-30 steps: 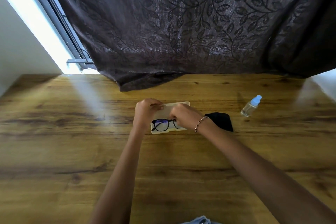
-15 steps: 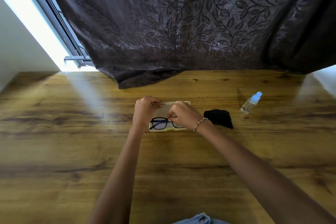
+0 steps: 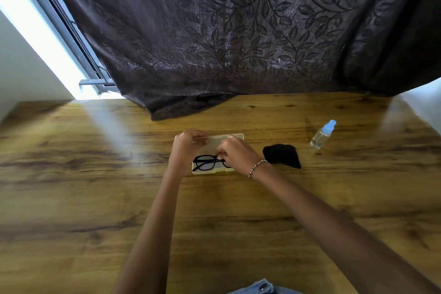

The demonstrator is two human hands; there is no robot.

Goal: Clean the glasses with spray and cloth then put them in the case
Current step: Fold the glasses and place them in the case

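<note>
Black-framed glasses (image 3: 205, 163) lie folded in the lower half of an open beige case (image 3: 208, 171) in the middle of the wooden table. My left hand (image 3: 186, 148) grips the raised lid (image 3: 214, 141) at its far left edge. My right hand (image 3: 236, 156), with a beaded bracelet at the wrist, pinches the bridge of the glasses and covers their right lens. A crumpled black cloth (image 3: 281, 155) lies on the table just right of the case. Further right, a clear spray bottle (image 3: 322, 134) with a light blue cap stands tilted in view.
A dark leaf-patterned curtain (image 3: 238, 36) hangs along the table's far edge, its hem resting on the wood behind the case. A bright window strip and frame (image 3: 59, 38) run along the far left. Bare wooden table (image 3: 83, 198) surrounds my arms.
My right hand has slid a little to the right over the glasses, so more of the left lens and bridge shows. The left hand stays on the lid.
</note>
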